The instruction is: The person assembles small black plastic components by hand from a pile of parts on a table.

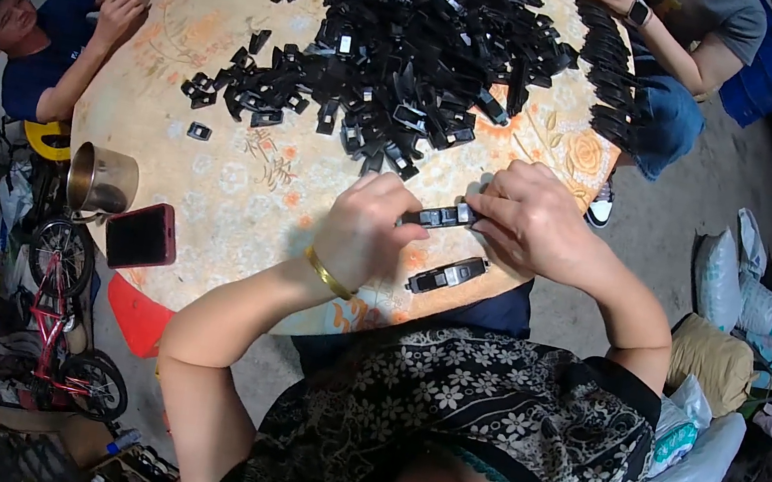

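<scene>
Between my two hands, close above the near part of the table, is a long black plastic part (pixel 440 216) with grey bits along its top. My left hand (pixel 361 222) grips its left end, thumb along the near side. The fingers of my right hand (pixel 533 219) are pinched at its right end and partly hide it. A similar black plastic part (pixel 447 275) lies on the table just below, near the edge. Beyond my hands spreads a big heap of black plastic parts (pixel 404 62), with several loose small pieces at its left.
The round table has a flowered cover (pixel 192 251). At its left edge are a phone (pixel 141 236) and a metal cup (pixel 102 179). One person (pixel 63 49) sits at the left; another (pixel 689 47) sits at the far right beside a row of black parts (pixel 608 64). Sacks (pixel 710 363) stand right.
</scene>
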{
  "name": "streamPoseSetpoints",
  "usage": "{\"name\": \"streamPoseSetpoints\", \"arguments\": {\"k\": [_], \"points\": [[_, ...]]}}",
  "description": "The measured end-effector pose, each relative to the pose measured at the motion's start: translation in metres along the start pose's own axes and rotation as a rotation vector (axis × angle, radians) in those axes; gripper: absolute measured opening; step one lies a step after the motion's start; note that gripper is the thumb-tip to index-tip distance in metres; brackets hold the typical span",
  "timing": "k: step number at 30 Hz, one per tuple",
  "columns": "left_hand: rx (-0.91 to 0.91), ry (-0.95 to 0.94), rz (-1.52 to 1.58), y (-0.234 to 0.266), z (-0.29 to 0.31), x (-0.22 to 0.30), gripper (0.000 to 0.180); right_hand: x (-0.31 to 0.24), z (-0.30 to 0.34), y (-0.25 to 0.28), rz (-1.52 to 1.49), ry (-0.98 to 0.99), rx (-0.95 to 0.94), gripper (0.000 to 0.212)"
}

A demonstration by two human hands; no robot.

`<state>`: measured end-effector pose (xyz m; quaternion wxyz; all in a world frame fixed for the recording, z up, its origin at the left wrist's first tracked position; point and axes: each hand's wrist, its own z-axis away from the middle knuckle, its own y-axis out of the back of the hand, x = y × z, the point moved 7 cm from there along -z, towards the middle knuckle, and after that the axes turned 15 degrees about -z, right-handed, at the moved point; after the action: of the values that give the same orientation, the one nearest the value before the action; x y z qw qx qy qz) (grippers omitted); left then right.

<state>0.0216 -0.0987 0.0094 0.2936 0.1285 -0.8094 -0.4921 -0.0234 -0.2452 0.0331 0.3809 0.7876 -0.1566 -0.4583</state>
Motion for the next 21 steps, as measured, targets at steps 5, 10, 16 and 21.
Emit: {"name": "streamPoseSetpoints", "arguments": {"k": [5, 10, 16, 21], "points": [[0.042, 0.001, 0.082, -0.007, -0.001, 0.003, 0.021, -0.002, -0.014, -0.016, -0.107, 0.129, -0.041, 0.024], [-0.054, -0.085, 0.108, 0.003, -0.011, -0.001, 0.016, -0.001, -0.003, -0.017, -0.157, 0.093, -0.044, 0.040], [0.120, 0.347, -0.347, 0.043, -0.086, -0.094, 0.034, -0.018, 0.012, -0.035, -0.172, 0.127, -0.112, 0.072], [-0.115, 0.590, -0.594, 0.032, -0.124, -0.162, 0.051, 0.007, -0.015, -0.011, -0.165, 0.098, 0.159, 0.044]]}}
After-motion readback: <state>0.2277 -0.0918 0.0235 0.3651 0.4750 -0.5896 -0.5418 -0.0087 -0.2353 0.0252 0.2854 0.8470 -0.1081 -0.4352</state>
